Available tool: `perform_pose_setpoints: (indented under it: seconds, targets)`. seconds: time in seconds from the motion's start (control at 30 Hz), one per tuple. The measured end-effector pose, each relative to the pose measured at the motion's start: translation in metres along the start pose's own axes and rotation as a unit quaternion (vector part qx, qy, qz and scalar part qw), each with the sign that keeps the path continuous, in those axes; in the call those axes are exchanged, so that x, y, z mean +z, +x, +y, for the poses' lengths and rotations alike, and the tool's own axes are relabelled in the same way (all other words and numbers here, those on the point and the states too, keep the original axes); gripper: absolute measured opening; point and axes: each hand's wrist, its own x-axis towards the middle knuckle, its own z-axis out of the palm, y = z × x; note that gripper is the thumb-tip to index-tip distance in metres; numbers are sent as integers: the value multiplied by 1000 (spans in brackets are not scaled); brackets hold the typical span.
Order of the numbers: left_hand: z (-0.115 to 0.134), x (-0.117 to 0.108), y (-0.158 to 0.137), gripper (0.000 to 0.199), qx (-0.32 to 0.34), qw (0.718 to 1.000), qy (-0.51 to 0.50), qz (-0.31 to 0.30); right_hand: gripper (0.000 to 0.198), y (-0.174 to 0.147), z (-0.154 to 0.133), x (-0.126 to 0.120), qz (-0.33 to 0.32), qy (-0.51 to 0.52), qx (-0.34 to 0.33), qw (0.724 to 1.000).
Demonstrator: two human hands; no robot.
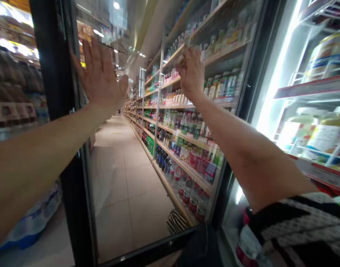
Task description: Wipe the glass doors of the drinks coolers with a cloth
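A black-framed glass cooler door [88,207] stands swung open in front of me. My left hand [99,74] is raised at the upper left of the pane, beside the frame, with its fingers spread and nothing in it. Higher up and to the right, my right hand [192,72] is up at the glass with its fingers curled together. Something small and blurred shows at the edge of those fingers, and I cannot make out what it is. Through or in the glass, shelves of bottles [186,122] appear behind both hands.
At the right is the lit cooler interior, with large bottles [325,135] on wire racks and a shelf edge [311,87]. Blurred bottles [11,100] fill shelving at the left. Plastic-wrapped packs [33,218] sit on the floor below. A tiled aisle [114,178] shows through the pane.
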Motion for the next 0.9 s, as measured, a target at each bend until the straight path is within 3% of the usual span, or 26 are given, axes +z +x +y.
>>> perform_pose_setpoints:
  seconds: [0.07,0.13,0.2,0.27,0.3,0.43,0.5,0.6,0.67,0.8,0.83,0.9]
  targets:
    - [-1,3,1,78,12,1000,-9,11,48,-5,-1,6,40,17,13,999]
    - [-3,6,-1,75,38,997,-45,42,50,-17,-14,15,22,36,-93,995]
    - [-3,9,-5,77,50,995,-69,51,57,-29,-28,21,-32,43,-227,973]
    - [-1,11,-14,81,55,996,-69,30,61,-35,-33,21,-63,35,-280,957]
    - [0,12,-20,81,59,996,-66,15,60,-35,-32,20,-54,28,-257,964]
    - [1,16,-45,73,101,991,-89,-2,51,-40,-26,15,34,7,-56,998]
    - [-3,19,-55,69,114,989,-97,19,48,-55,-32,14,6,14,-90,996]
    - [-14,21,-65,65,134,988,-76,30,46,-78,-37,13,-74,39,-226,971]
    - [-21,21,-71,62,140,989,-54,22,47,-82,-31,13,-62,54,-213,974]
    - [-30,21,-85,59,131,991,-19,13,52,-90,-22,16,16,83,-72,994]
    - [-32,20,-89,58,133,991,-12,16,51,-101,-28,18,8,89,-79,993]
    - [-38,19,-97,57,143,989,2,23,48,-133,-45,20,-42,94,-164,981]
